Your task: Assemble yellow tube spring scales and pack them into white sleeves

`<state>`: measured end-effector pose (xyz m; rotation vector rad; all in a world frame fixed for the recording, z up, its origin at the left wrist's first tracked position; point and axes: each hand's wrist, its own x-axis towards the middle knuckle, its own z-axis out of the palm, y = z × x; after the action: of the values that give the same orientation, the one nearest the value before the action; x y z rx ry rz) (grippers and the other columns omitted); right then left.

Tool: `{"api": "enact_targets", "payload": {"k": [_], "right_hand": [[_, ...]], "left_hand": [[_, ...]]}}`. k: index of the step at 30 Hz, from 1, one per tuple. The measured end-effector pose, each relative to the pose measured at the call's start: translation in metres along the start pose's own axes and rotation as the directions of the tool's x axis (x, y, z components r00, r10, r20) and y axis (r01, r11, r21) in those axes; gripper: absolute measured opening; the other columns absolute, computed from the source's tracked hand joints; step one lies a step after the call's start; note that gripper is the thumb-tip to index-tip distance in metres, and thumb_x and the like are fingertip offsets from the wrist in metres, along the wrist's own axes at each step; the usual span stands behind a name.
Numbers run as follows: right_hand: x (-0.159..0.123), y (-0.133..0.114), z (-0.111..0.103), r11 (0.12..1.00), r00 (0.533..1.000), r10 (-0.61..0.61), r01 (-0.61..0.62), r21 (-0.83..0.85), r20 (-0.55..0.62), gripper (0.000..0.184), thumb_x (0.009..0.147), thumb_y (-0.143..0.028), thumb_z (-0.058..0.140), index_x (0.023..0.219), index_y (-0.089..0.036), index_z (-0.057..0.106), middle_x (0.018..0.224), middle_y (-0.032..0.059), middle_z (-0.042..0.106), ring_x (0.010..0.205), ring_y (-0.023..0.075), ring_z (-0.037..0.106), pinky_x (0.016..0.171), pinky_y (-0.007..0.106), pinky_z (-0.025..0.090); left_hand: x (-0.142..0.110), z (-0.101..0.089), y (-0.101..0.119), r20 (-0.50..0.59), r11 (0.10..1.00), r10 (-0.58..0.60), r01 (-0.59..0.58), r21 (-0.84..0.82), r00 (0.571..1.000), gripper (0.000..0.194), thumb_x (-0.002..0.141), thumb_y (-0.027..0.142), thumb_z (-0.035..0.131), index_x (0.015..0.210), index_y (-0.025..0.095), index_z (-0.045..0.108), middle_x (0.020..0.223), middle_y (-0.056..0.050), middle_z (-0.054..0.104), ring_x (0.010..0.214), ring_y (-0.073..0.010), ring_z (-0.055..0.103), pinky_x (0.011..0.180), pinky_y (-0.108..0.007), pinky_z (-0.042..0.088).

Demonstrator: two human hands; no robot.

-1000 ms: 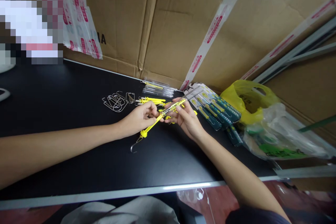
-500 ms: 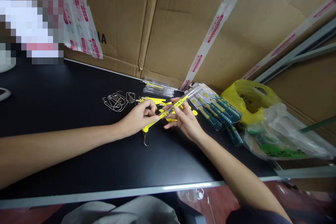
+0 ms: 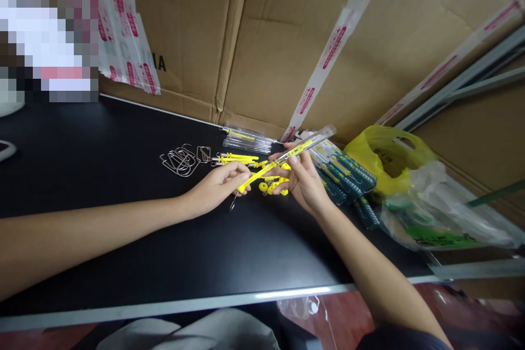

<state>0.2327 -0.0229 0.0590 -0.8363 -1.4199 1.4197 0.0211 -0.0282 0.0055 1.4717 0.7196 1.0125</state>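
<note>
A spring scale (image 3: 301,147) with a clear tube and a yellow inner part slants up to the right between my hands. My left hand (image 3: 219,186) pinches its yellow lower end, and a metal hook (image 3: 232,205) hangs below those fingers. Farther up, my right hand (image 3: 308,183) has the clear tube between thumb and fingers. Behind the hands lie several yellow rods (image 3: 235,158) with metal ends. Small yellow caps (image 3: 263,187) and what look like springs lie under the right fingers, partly hidden.
Metal hooks or rings (image 3: 180,161) lie in a tangle on the black table (image 3: 197,257). Clear tubes (image 3: 248,141) rest by the cardboard (image 3: 266,65) at the back. Packaged scales (image 3: 344,169) are stacked at right, beside a yellow bag (image 3: 375,153) and a clear plastic bag (image 3: 435,213).
The spring scale has shifted up and to the right, with the clear tube reaching farther past my right hand. My left hand has slid toward the hooked end.
</note>
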Motion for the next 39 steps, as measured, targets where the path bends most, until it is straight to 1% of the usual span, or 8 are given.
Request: {"api": "enact_targets", "payload": {"k": [3,7,11,17,23,28,33,39], "right_hand": [[0.003,-0.004,-0.006,1.000,0.999,-0.020,0.020,0.000,-0.038,0.041,0.088,-0.042,0.060,0.122,-0.033,0.040,0.117,0.0034,0.063,0.088,0.0185,0.073,0.048,0.021,0.060],[0.004,-0.006,-0.010,1.000,0.998,-0.026,0.025,-0.016,-0.064,0.042,0.087,-0.042,0.061,0.122,-0.033,0.041,0.115,0.0031,0.064,0.089,0.0180,0.072,0.049,0.021,0.060],[0.006,-0.008,-0.012,0.999,0.996,-0.037,0.034,-0.042,-0.078,0.041,0.086,-0.044,0.061,0.121,-0.033,0.042,0.114,0.0026,0.064,0.088,0.0180,0.072,0.047,0.020,0.059],[0.009,-0.010,-0.016,0.999,0.992,-0.043,0.041,-0.022,-0.118,0.045,0.083,-0.044,0.066,0.120,-0.032,0.043,0.111,0.0022,0.066,0.084,0.0180,0.073,0.046,0.020,0.058],[0.009,-0.007,-0.017,0.998,0.994,-0.054,0.050,-0.040,-0.097,0.040,0.086,-0.044,0.062,0.119,-0.032,0.044,0.109,0.0010,0.067,0.083,0.0169,0.073,0.049,0.021,0.059],[0.009,-0.005,-0.017,0.999,0.994,-0.045,0.043,-0.027,-0.099,0.036,0.085,-0.043,0.063,0.113,-0.030,0.045,0.108,0.0012,0.067,0.084,0.0169,0.074,0.050,0.021,0.059],[0.009,-0.004,-0.014,1.000,0.995,-0.030,0.030,0.005,-0.099,0.035,0.084,-0.042,0.065,0.110,-0.028,0.045,0.108,0.0015,0.068,0.082,0.0177,0.075,0.049,0.020,0.059],[0.005,0.002,-0.005,1.000,0.998,0.019,-0.020,-0.002,-0.061,0.037,0.083,-0.043,0.066,0.108,-0.026,0.046,0.110,0.0043,0.069,0.083,0.0203,0.075,0.054,0.024,0.062]], "left_hand": [[-0.001,0.000,0.001,-0.014,0.999,-0.015,0.016,0.032,1.000,0.029,0.093,0.043,0.048,0.101,0.017,0.056,0.083,-0.004,0.067,0.079,-0.0174,0.065,0.076,-0.033,0.052],[-0.002,0.000,0.003,-0.047,0.996,-0.002,0.006,0.092,0.999,0.024,0.094,0.037,0.045,0.102,0.018,0.056,0.083,-0.005,0.071,0.085,-0.0192,0.068,0.083,-0.036,0.049],[-0.002,0.000,0.002,-0.051,0.991,0.028,-0.021,0.135,0.998,0.015,0.088,0.030,0.053,0.098,0.019,0.052,0.080,-0.001,0.071,0.086,-0.0190,0.067,0.087,-0.037,0.046],[0.001,-0.001,-0.005,-0.085,0.992,0.052,-0.042,0.119,0.995,0.016,0.084,0.027,0.059,0.093,0.020,0.048,0.078,0.001,0.068,0.080,-0.0162,0.066,0.081,-0.034,0.047],[0.002,-0.002,-0.003,-0.110,0.993,0.066,-0.055,0.103,0.992,0.015,0.077,0.023,0.066,0.081,0.018,0.052,0.075,0.002,0.065,0.075,-0.0142,0.066,0.075,-0.030,0.050],[0.002,-0.003,-0.003,-0.148,0.992,0.073,-0.057,0.108,0.986,0.014,0.073,0.023,0.070,0.077,0.017,0.058,0.074,0.001,0.065,0.073,-0.0139,0.065,0.074,-0.030,0.051],[0.001,-0.004,-0.003,-0.160,0.988,0.095,-0.073,0.137,0.983,0.013,0.073,0.023,0.071,0.075,0.017,0.060,0.074,0.001,0.067,0.072,-0.0144,0.065,0.074,-0.030,0.052],[-0.002,-0.003,0.000,-0.160,0.971,0.144,-0.109,0.211,0.977,0.011,0.075,0.023,0.070,0.073,0.018,0.061,0.074,0.000,0.067,0.072,-0.0148,0.065,0.075,-0.030,0.052]]}}
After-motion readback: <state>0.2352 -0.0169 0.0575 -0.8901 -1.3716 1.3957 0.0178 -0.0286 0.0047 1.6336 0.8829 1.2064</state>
